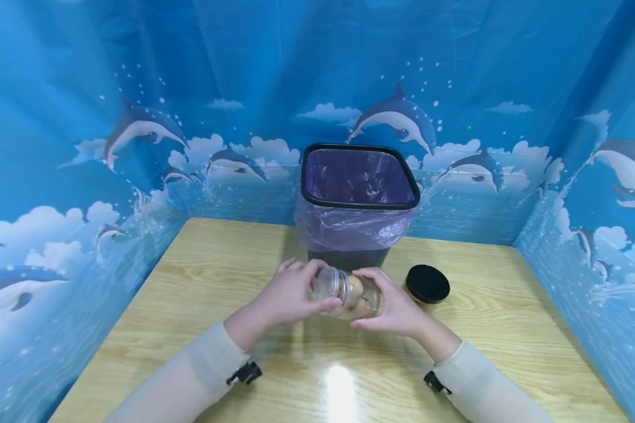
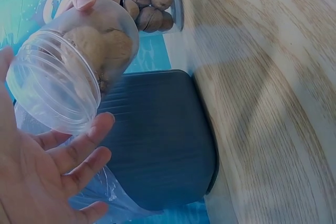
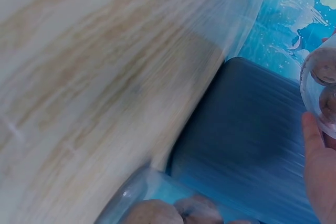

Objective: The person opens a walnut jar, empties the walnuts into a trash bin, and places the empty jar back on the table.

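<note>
A clear, lidless jar (image 1: 326, 284) lies tilted on its side in the air between both hands, with walnuts (image 2: 86, 51) inside. My left hand (image 1: 291, 296) holds its threaded mouth end, thumb on one side and fingers on the other. Around the opposite end, my right hand (image 1: 399, 305) grips with thumb and fingers. The right wrist view catches only part of this jar at its right edge. Just right of my right hand, a second jar of walnuts (image 2: 152, 11) stands on the table under a black lid (image 1: 427, 284).
Directly behind the hands stands a dark bin (image 1: 349, 257) with a black rim and a purple liner bag (image 1: 354, 226). The wood-grain table (image 1: 217, 258) extends to both sides. A blue dolphin-print curtain (image 1: 243, 70) encloses the back and sides.
</note>
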The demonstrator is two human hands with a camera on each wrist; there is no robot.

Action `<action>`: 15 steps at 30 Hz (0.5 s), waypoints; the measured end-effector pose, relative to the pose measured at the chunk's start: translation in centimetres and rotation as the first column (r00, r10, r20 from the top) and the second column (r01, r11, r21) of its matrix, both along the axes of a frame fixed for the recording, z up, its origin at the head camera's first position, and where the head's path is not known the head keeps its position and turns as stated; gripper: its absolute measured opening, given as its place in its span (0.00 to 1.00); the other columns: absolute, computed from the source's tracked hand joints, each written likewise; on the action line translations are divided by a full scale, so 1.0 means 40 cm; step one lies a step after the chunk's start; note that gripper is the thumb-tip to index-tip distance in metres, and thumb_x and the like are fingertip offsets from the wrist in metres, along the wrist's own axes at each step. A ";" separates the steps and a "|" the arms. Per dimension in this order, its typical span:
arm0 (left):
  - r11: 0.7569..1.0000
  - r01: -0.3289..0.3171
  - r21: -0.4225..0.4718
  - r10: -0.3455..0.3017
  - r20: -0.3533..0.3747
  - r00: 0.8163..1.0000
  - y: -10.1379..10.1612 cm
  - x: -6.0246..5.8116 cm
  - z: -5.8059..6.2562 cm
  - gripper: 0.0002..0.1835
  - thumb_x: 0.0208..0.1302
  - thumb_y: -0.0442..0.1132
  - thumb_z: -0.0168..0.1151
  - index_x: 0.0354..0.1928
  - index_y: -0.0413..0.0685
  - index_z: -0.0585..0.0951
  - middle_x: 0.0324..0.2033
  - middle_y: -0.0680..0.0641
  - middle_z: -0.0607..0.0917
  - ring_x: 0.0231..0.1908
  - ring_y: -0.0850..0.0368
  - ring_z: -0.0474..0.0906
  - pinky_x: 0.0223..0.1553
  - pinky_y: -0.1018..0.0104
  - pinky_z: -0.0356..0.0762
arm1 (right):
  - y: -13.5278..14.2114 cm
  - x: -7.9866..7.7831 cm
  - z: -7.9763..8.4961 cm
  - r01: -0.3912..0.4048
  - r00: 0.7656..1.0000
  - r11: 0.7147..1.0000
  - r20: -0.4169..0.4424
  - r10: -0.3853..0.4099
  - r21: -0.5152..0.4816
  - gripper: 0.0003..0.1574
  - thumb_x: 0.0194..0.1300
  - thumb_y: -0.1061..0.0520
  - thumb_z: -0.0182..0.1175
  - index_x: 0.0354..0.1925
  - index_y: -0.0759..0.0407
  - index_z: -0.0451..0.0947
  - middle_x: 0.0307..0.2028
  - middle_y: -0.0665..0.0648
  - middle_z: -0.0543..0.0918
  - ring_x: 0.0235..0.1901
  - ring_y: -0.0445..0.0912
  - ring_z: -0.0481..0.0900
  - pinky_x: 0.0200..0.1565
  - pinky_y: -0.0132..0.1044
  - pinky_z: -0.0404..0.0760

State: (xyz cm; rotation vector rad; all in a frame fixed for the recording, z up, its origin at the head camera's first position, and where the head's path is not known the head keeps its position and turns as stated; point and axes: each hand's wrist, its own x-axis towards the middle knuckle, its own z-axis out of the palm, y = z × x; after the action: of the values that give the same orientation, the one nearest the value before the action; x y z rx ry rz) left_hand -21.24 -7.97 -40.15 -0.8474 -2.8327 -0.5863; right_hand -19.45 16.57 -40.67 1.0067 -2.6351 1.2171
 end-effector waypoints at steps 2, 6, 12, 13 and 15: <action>1.000 -0.002 0.011 0.002 -0.003 1.000 -0.002 0.000 0.000 0.46 0.47 0.80 0.41 0.59 0.54 0.68 0.27 0.59 0.76 0.34 0.63 0.70 0.63 0.51 0.51 | 0.005 -0.010 -0.015 0.003 1.000 1.000 0.002 -0.003 -0.004 0.54 0.38 0.51 0.77 0.61 0.57 0.62 0.56 0.51 0.68 0.53 0.45 0.69 0.54 0.48 0.69; 1.000 -0.004 0.030 0.005 -0.004 1.000 -0.007 0.000 0.001 0.46 0.48 0.79 0.42 0.59 0.54 0.67 0.28 0.60 0.76 0.35 0.63 0.70 0.63 0.51 0.50 | 0.021 -0.033 -0.052 0.020 1.000 1.000 -0.003 -0.020 0.001 0.56 0.37 0.44 0.76 0.62 0.48 0.61 0.57 0.48 0.67 0.54 0.44 0.69 0.54 0.46 0.70; 0.999 -0.007 0.046 0.008 -0.002 1.000 -0.013 0.004 0.001 0.45 0.48 0.78 0.44 0.60 0.55 0.67 0.29 0.60 0.76 0.36 0.63 0.70 0.64 0.51 0.49 | 0.036 -0.044 -0.069 0.011 0.999 1.000 -0.036 -0.012 -0.014 0.55 0.38 0.37 0.73 0.62 0.44 0.61 0.57 0.45 0.67 0.53 0.43 0.69 0.53 0.44 0.70; 0.999 -0.010 0.046 0.010 0.000 1.000 -0.014 0.004 0.000 0.44 0.49 0.78 0.44 0.60 0.55 0.67 0.29 0.61 0.76 0.36 0.64 0.70 0.64 0.51 0.48 | 0.037 -0.043 -0.069 0.011 0.999 1.000 -0.040 -0.012 -0.016 0.55 0.38 0.37 0.73 0.62 0.44 0.61 0.57 0.45 0.67 0.53 0.43 0.69 0.53 0.44 0.70; 0.999 -0.014 0.045 0.014 0.004 1.000 -0.015 0.005 -0.002 0.44 0.49 0.77 0.46 0.60 0.56 0.66 0.29 0.61 0.76 0.36 0.64 0.70 0.65 0.53 0.47 | 0.037 -0.042 -0.065 0.015 0.999 1.000 -0.044 -0.016 -0.017 0.54 0.38 0.37 0.73 0.62 0.44 0.61 0.56 0.45 0.67 0.53 0.43 0.69 0.53 0.43 0.70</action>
State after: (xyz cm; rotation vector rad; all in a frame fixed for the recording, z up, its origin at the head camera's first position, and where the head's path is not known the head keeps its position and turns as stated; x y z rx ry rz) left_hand -21.05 -8.59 -40.24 -0.8194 -2.8151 -0.6487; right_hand -21.15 18.05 -43.28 0.9968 -2.5901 1.1979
